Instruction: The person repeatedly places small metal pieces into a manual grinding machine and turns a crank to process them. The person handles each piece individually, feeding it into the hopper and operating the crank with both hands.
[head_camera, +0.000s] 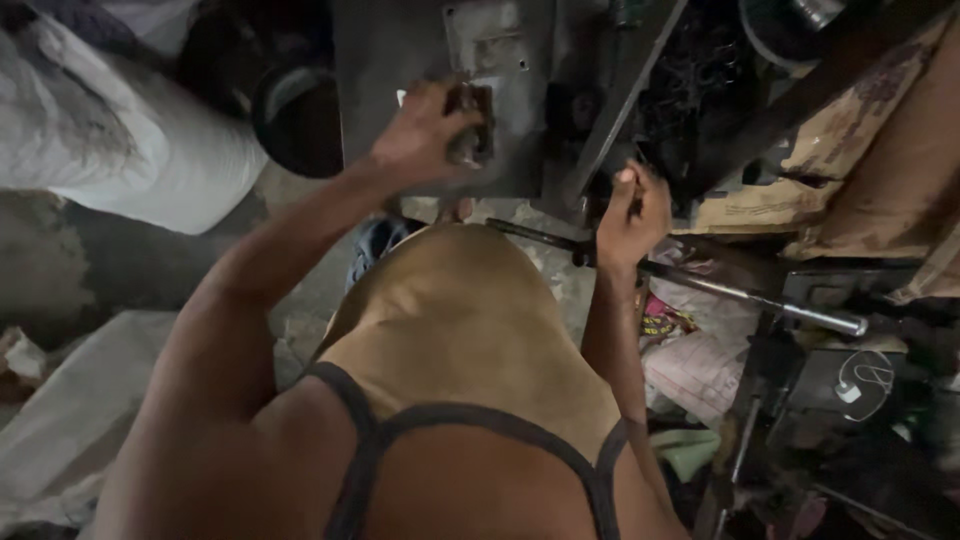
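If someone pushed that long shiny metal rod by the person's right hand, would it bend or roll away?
The metal rod looks like solid steel, so it would probably stay stiff and feel heavy for its size. Being round and smooth, it might roll if loose, but it seems fixed to the dark machine frame, so likely not. The right hand is beside it.

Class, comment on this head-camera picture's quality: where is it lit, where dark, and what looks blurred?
Head view: dim overall; soft light falls on the white fabric sack and the grey metal machine plate; the lower right corner is in deep shadow; a glint shows on the long steel rod; the left hand and right hand look slightly soft.
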